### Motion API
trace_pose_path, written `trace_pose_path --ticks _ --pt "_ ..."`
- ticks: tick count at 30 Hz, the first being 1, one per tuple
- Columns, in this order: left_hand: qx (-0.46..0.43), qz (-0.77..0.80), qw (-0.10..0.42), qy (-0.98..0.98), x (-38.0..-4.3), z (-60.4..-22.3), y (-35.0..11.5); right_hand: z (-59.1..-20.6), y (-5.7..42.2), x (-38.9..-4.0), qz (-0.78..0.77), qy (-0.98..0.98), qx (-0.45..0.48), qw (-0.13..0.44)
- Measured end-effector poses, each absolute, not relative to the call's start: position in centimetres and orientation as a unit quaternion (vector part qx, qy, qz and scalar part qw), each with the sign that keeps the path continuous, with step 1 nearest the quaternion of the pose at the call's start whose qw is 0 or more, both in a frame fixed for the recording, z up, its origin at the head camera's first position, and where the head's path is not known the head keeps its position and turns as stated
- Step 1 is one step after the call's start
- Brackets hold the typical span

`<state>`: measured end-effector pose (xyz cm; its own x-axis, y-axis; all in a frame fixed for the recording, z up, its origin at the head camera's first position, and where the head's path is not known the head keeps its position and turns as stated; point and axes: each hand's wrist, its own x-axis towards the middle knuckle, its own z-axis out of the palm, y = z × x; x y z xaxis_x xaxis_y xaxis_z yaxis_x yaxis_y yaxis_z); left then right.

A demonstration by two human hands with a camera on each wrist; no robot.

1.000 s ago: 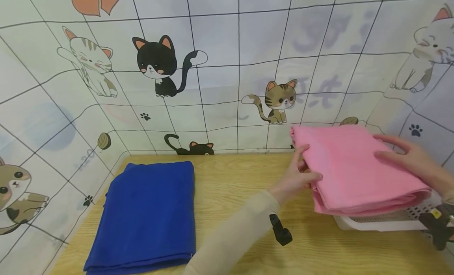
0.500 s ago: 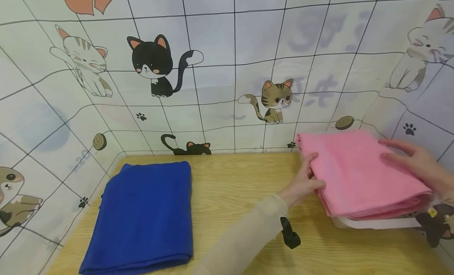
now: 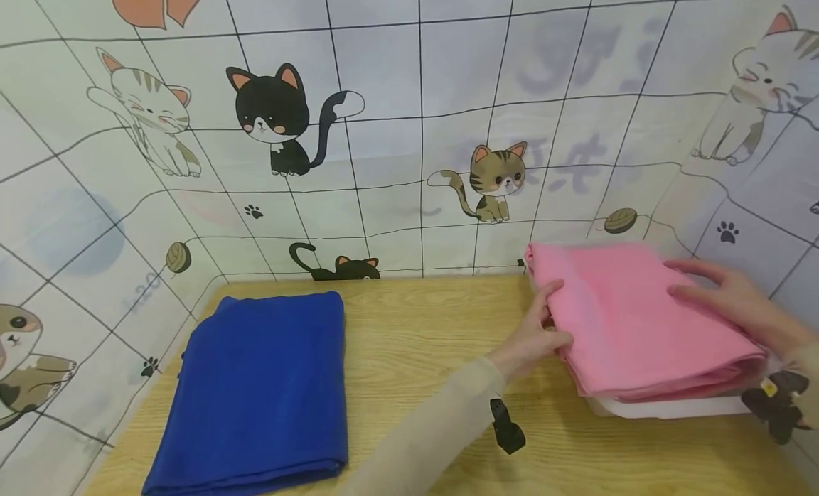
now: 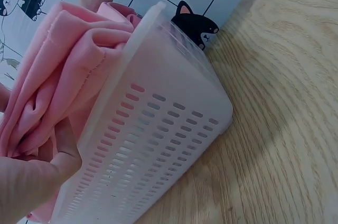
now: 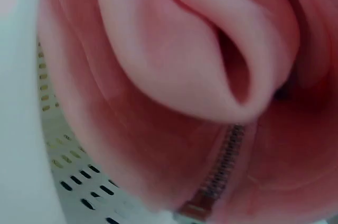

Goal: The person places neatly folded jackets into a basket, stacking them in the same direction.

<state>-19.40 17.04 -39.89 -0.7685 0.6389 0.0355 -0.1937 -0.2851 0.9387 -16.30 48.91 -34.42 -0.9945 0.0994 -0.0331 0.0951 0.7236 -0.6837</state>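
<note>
A folded pink garment point(image 3: 627, 325) lies over the top of a white perforated plastic basket point(image 3: 678, 408) on the right. My left hand point(image 3: 527, 340) grips the garment's left edge, with the thumb visible against its folds in the left wrist view. On the far side, my right hand point(image 3: 736, 300) holds the right edge, thumb and a finger on top; its other fingers are hidden. The right wrist view shows loose pink folds and a metal zipper point(image 5: 224, 160) close up, inside the basket's rim. Most of the basket's inside is covered.
A folded blue garment point(image 3: 256, 389) lies flat on the left of the wooden table point(image 3: 416, 318). Behind and to both sides stand walls point(image 3: 390, 148) covered with a cat-print grid sheet. The basket stands close to the right wall.
Both hands have lowered the pink garment onto the basket, covering the perforated inside that showed before. It then shifted slightly left. The blue garment stays in place; the head view has turned a little.
</note>
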Motion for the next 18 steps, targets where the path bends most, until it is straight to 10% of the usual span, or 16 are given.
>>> trace_pose_path --ticks 18 --pt "0.240 0.739 0.197 0.597 -20.3 -37.4 17.7 -32.9 48.5 -18.2 0.350 -0.936 -0.038 0.013"
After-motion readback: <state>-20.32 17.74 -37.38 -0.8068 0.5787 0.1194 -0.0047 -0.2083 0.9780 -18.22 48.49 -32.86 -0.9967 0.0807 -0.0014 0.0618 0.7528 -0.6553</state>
